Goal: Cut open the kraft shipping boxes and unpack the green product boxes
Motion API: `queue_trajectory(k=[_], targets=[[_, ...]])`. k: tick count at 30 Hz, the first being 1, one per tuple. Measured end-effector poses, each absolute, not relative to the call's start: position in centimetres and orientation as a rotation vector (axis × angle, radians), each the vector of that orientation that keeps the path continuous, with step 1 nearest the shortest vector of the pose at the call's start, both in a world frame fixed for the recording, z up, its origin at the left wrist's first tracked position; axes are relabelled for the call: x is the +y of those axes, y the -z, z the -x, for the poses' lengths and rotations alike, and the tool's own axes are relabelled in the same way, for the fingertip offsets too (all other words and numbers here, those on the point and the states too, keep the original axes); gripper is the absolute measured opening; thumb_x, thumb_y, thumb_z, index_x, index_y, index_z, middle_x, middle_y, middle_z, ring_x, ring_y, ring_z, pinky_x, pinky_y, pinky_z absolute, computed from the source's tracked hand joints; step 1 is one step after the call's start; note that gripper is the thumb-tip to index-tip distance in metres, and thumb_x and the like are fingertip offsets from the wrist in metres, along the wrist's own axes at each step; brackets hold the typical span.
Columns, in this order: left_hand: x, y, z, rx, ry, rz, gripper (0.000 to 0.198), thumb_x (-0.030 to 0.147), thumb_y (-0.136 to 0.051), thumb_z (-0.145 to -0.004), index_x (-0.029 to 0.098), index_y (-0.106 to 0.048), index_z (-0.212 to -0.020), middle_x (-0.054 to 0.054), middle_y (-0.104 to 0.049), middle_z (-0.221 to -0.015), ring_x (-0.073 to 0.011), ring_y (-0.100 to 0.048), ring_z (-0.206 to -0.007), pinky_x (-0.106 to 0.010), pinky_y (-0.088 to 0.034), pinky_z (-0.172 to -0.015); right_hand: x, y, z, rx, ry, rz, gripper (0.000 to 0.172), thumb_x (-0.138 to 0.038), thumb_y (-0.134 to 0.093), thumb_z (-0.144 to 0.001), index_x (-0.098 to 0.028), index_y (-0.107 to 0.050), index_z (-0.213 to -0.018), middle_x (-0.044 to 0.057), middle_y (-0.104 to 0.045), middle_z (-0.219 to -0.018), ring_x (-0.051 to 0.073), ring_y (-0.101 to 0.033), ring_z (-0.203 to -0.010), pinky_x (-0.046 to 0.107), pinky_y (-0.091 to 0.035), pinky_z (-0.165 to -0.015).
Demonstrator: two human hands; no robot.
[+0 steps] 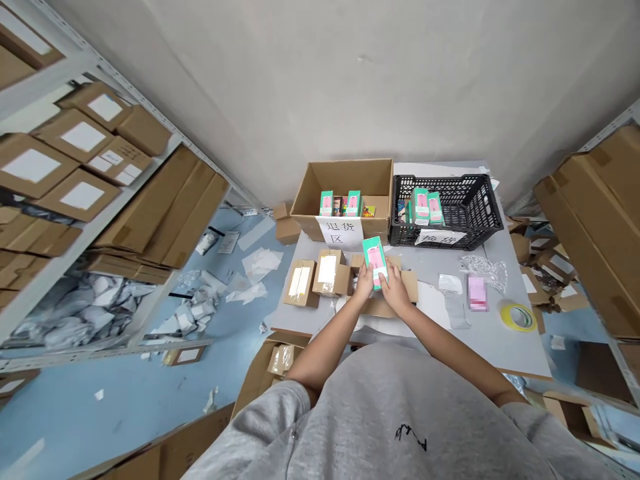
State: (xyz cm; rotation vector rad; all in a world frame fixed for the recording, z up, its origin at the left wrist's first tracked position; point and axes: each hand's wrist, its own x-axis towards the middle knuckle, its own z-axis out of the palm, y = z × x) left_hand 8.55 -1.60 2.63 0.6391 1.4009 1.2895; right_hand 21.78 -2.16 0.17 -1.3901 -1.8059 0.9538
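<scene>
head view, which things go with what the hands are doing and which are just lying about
In hand: green box, held by left hand and right hand; cardboard box and black crate holding similar boxes.
Lying about: yellow tape roll, bubble wrap, paper scraps on floor.

Teal-green box (375, 261), pink panel. Brown carton (373, 180), white label, black characters. Black lattice crate (475, 207). Yellow tape roll (518, 315) near the table's right edge. Grey table (500, 347). Pale blue floor (125, 393). Grey sweatshirt (380, 413).
</scene>
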Motion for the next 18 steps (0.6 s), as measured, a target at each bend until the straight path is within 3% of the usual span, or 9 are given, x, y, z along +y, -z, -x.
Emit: queue_trajectory(k=[6, 18], targets=[[-1.9, -3.5, -7.6, 1.512, -1.311, -0.765, 0.048, 0.066, -0.073, -0.098, 0.022, -0.075, -0.119, -0.014, -0.08, -0.127, -0.0328, -0.071, -0.131, -0.045, -0.05, -0.121, -2.0, -0.9, -20.8, -1.802, -1.016, 1.34, 0.065, -0.046, -0.037, -0.114, -0.029, -0.038, -0.176, 0.017, -0.052, -0.163, 0.035, -0.053, -0.153, 0.059, -0.046, -0.128], [0.9, -9.3, -0.2, 1.599, -1.412, -1.006, 0.052, 0.066, -0.073, -0.1, 0.024, -0.077, -0.131, -0.014, -0.078, -0.138, -0.0374, -0.071, -0.129, -0.045, -0.052, -0.115, 2.1, -5.2, -13.4, -1.799, -0.983, 1.161, 0.067, -0.05, -0.034, -0.116, -0.03, -0.029, -0.18, 0.017, -0.049, -0.163, 0.034, -0.055, -0.152, 0.055, -0.047, -0.128]])
